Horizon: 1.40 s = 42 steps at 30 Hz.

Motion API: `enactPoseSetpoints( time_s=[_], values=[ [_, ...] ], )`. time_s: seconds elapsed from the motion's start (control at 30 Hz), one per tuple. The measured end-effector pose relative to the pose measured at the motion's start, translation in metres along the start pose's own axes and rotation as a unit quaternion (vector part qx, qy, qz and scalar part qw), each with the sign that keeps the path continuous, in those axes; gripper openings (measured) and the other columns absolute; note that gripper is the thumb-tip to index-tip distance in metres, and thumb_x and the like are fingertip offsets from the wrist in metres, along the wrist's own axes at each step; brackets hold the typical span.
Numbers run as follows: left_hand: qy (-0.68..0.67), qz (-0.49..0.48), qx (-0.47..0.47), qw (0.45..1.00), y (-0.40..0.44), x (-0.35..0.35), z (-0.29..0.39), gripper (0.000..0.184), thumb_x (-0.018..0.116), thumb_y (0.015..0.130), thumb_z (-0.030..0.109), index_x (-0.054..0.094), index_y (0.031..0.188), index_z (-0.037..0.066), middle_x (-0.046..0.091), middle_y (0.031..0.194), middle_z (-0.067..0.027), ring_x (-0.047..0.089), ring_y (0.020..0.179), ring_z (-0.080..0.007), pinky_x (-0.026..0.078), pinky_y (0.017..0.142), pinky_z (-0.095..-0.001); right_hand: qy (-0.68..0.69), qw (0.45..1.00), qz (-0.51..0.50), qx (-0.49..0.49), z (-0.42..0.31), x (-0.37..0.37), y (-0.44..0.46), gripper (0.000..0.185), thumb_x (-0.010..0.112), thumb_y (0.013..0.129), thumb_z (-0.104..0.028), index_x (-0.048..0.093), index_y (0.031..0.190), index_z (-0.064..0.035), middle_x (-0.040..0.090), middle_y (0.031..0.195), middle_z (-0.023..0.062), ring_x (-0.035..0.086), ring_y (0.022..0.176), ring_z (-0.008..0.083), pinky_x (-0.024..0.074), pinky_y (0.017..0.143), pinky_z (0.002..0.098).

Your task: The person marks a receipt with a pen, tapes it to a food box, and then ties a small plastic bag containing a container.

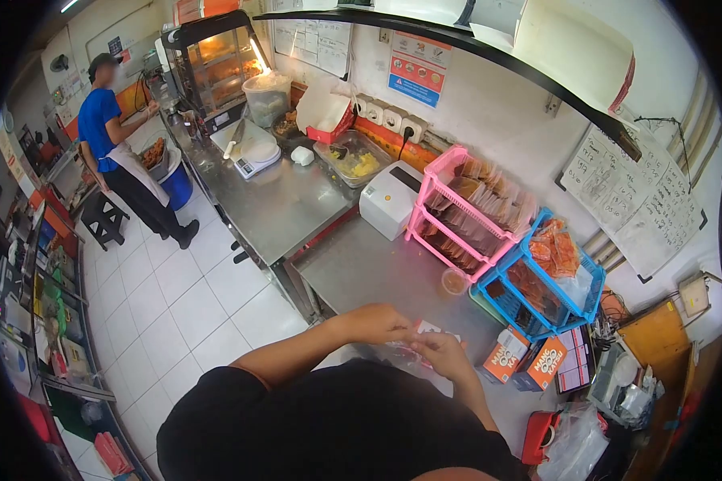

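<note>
Plastic [399, 353] looks clear, with red-and-white patches.

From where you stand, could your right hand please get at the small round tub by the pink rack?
Probably yes: the tub stands beyond the right hand with bare tabletop between, though that hand seems busy with a plastic packet.

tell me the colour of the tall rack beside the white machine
Pink, seen in the head view.

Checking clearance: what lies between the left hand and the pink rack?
The head view shows only bare metal tabletop between the left hand and the pink rack; the small round tub stands off to the right.
</note>
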State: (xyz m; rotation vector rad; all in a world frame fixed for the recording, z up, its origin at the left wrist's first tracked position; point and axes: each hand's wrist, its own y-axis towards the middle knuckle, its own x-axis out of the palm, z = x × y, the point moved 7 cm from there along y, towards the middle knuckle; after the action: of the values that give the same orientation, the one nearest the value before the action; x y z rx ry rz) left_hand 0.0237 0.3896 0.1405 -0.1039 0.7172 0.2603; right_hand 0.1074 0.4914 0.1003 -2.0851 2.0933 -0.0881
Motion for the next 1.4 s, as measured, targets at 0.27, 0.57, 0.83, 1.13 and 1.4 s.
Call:
enactPoseSetpoints(
  time_s=[0.27, 0.57, 0.83, 1.13, 1.4],
  values=[
    [0.004, 0.034, 0.007, 0.999, 0.001, 0.001, 0.006, 0.030, 0.051, 0.087, 0.034, 0.062, 0.087, 0.006, 0.057, 0.070, -0.0136, 0.055, 0.065, -0.0304, 0.043, 0.062, -0.0370, -0.007, 0.995, -0.081, 0.055, 0.014, 0.000, -0.005, 0.014, 0.063, 0.082, -0.008, 0.063, 0.090, 0.0030, 0.065, 0.080, 0.0066, 0.060, 0.070, 0.0126, 0.0474, 0.063, 0.0251],
    [-0.097, 0.295, 0.086, 0.947, -0.021, -0.048, 0.019, 0.018, 0.051, 0.088, 0.016, 0.059, 0.087, 0.001, 0.058, 0.079, -0.0100, 0.056, 0.072, -0.0218, 0.043, 0.067, -0.0312, 0.076, 0.992, 0.073, 0.070, 0.014, -0.021, -0.011, 0.011, 0.063, 0.079, -0.007, 0.063, 0.086, 0.0023, 0.064, 0.078, 0.0073, 0.059, 0.069, 0.0124, 0.0475, 0.062, 0.0257],
    [-0.190, 0.066, -0.011, 0.979, -0.014, 0.016, 0.025, 0.022, 0.057, 0.087, 0.023, 0.060, 0.088, 0.001, 0.054, 0.073, -0.0011, 0.049, 0.068, -0.0064, 0.040, 0.060, -0.0237, 0.190, 0.977, 0.096, 0.002, 0.024, -0.021, -0.016, 0.012, 0.066, 0.076, 0.001, 0.061, 0.087, 0.0027, 0.065, 0.083, 0.0094, 0.061, 0.070, 0.0125, 0.0506, 0.064, 0.0236],
    [-0.181, 0.122, -0.039, 0.975, -0.009, 0.032, 0.014, 0.026, 0.062, 0.084, 0.024, 0.061, 0.095, 0.001, 0.063, 0.080, -0.0095, 0.059, 0.070, -0.0131, 0.047, 0.063, -0.0273, 0.163, 0.979, 0.119, 0.031, 0.025, -0.015, -0.023, 0.016, 0.062, 0.080, -0.002, 0.059, 0.095, 0.0032, 0.063, 0.084, 0.0110, 0.062, 0.073, 0.0170, 0.0500, 0.067, 0.0266],
    [-0.190, 0.121, -0.060, 0.972, -0.013, 0.034, 0.010, 0.027, 0.062, 0.083, 0.024, 0.061, 0.093, -0.001, 0.063, 0.084, -0.0145, 0.062, 0.073, -0.0202, 0.050, 0.066, -0.0303, 0.116, 0.988, 0.106, 0.009, 0.022, -0.012, -0.020, 0.014, 0.063, 0.080, -0.004, 0.059, 0.092, 0.0025, 0.063, 0.081, 0.0099, 0.061, 0.070, 0.0164, 0.0485, 0.064, 0.0256]
  ],
)
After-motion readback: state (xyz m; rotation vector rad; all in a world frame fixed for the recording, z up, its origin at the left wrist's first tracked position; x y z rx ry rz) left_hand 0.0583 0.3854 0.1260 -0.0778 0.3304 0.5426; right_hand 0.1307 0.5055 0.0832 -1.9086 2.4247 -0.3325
